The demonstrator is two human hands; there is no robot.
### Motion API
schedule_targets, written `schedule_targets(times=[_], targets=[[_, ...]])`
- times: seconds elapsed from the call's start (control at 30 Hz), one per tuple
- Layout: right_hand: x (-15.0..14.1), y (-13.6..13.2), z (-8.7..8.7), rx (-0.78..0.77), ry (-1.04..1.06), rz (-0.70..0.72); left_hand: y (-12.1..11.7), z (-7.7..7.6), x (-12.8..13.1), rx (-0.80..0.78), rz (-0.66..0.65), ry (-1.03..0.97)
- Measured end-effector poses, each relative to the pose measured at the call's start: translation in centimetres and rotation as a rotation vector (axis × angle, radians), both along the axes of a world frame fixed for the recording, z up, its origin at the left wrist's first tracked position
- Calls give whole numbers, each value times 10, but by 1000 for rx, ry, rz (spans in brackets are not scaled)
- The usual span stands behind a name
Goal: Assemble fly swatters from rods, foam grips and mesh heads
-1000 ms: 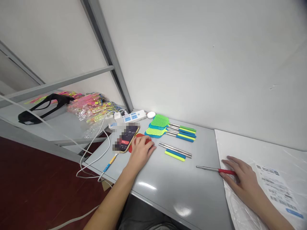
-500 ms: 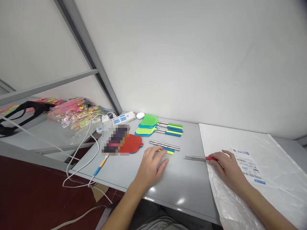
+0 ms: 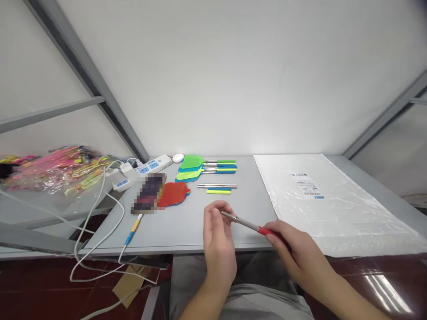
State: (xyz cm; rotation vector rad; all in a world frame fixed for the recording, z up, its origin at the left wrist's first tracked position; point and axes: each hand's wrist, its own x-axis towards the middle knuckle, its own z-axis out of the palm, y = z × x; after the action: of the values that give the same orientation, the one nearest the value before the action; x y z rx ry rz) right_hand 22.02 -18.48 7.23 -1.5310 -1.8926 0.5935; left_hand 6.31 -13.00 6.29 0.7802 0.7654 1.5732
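Note:
My right hand [image 3: 298, 255] is closed around the red grip of a telescopic metal rod [image 3: 248, 224]. The rod slants up to the left, above the table's front edge. At its tip, my left hand [image 3: 220, 242] has its fingers curled against the metal, with the palm side partly hidden. Beyond my left hand lie loose metal rods [image 3: 216, 186], a blue grip [image 3: 219, 189] and a yellow grip [image 3: 218, 192]. Farther back, several fly swatters with green [image 3: 192, 162] and yellow [image 3: 189, 174] heads lie stacked. A red swatter head [image 3: 174, 194] rests on others at the left.
A white plastic mailing bag [image 3: 290, 213] with a label covers the right of the grey table [image 3: 187, 231]. At the left are a power strip [image 3: 154, 165], white cables, a pixelated object [image 3: 150, 193] and a round white object [image 3: 178, 158]. Bagged colourful items [image 3: 60, 171] lie beyond the frame post.
My right hand has lifted the red-gripped rod off the bag and brought it left, toward me. My left hand has left the loose grips and closed at the rod's tip. The view has shifted right.

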Motion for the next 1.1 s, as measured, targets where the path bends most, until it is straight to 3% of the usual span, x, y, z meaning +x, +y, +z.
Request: schedule_targets(times=[0.2,0.37,0.57,0.8,0.87,0.93,1.03,1.1], targets=[[-11,-29,-11,-37,60,-42,-14,10,5,-36,3,-181],[-13,-30,-19,-68,102,9,-29,-7,-2,-172,38,-293],[-20,-34,-32,-89,108,100,-42,-37,-11,-63,157,-182],[-27,-38,-28,-87,231,130,-49,-34,-10,8,195,-200],[-31,-34,-31,-134,308,149,-53,-40,-10,-20,138,-178],[-33,-29,-36,-213,413,179,-59,-51,-8,-72,-1,-145],[-31,-20,-43,-401,612,207,-62,-67,-9,-116,-192,-90],[-26,-15,-46,-543,702,230,-58,-72,-14,-110,-224,-42]])
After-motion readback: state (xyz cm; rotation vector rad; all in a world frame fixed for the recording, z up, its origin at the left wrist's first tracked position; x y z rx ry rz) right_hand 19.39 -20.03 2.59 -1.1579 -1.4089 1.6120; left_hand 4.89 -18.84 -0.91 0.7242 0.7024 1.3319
